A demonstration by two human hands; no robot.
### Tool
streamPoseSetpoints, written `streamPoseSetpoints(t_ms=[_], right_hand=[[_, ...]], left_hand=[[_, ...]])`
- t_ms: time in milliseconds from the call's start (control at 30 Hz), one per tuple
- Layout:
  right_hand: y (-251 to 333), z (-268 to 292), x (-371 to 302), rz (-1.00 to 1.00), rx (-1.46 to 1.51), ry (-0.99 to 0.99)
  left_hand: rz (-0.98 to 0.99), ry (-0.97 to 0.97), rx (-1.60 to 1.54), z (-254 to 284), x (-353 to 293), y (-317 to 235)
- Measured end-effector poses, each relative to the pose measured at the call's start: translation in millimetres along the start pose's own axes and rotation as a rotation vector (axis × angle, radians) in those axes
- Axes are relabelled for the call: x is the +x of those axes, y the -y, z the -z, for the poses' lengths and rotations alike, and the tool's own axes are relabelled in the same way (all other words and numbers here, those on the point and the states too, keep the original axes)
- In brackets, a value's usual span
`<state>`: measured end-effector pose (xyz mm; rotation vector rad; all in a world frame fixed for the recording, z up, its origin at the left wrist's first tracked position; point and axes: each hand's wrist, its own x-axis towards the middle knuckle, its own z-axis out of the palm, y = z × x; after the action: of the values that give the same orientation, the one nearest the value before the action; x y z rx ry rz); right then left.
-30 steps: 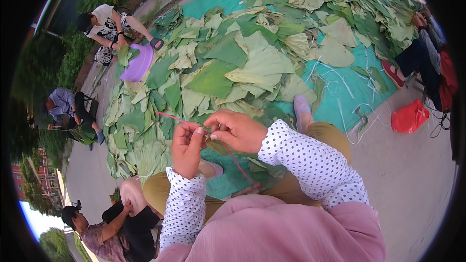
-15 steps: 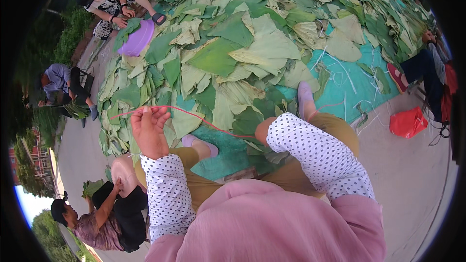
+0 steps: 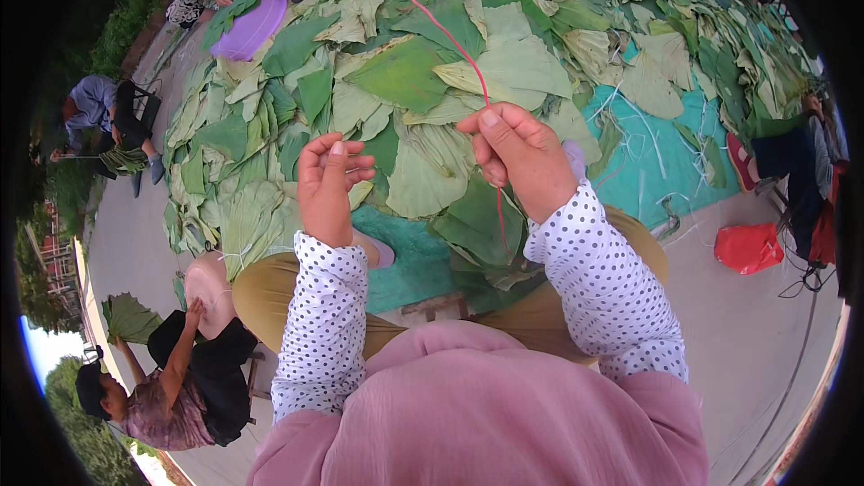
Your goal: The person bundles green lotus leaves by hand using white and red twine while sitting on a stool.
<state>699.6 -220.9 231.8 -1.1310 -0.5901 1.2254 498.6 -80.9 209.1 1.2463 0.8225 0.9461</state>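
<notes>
A thin red string (image 3: 483,81) is pinched between the thumb and fingers of my right hand (image 3: 533,164). One end of it sweeps up and to the left past the top of the view; the other dangles below the hand over a large green leaf (image 3: 481,216). My left hand (image 3: 326,202) is raised to the left with fingers partly bent and apart, and nothing shows in it. Beyond both hands spreads a heap of big flat leaves (image 3: 409,76), some green, some pale and dried.
Teal sheeting (image 3: 405,261) lies under the leaves, with white strings (image 3: 643,130) at right. Several people sit around, one by a purple basin (image 3: 252,27), one at lower left with a leaf (image 3: 129,317) beside a pink round object (image 3: 209,292). A red bag (image 3: 749,249) rests on the pavement.
My right hand has risen from low near my knee, holding the string. My left hand has let go of the string and moved rightward and up. The string now trails upward.
</notes>
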Motion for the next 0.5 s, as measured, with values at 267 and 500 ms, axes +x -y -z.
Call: streamPoseSetpoints(t_ms=[267, 500], right_hand=[[14, 0, 3, 0.028, 0.131, -0.176], [17, -7, -11, -0.012, 0.137, -0.181]], left_hand=[[0.716, 0.224, 0.475, 31, 25, 223], [0.635, 0.56, 1.184, 1, 23, 316]])
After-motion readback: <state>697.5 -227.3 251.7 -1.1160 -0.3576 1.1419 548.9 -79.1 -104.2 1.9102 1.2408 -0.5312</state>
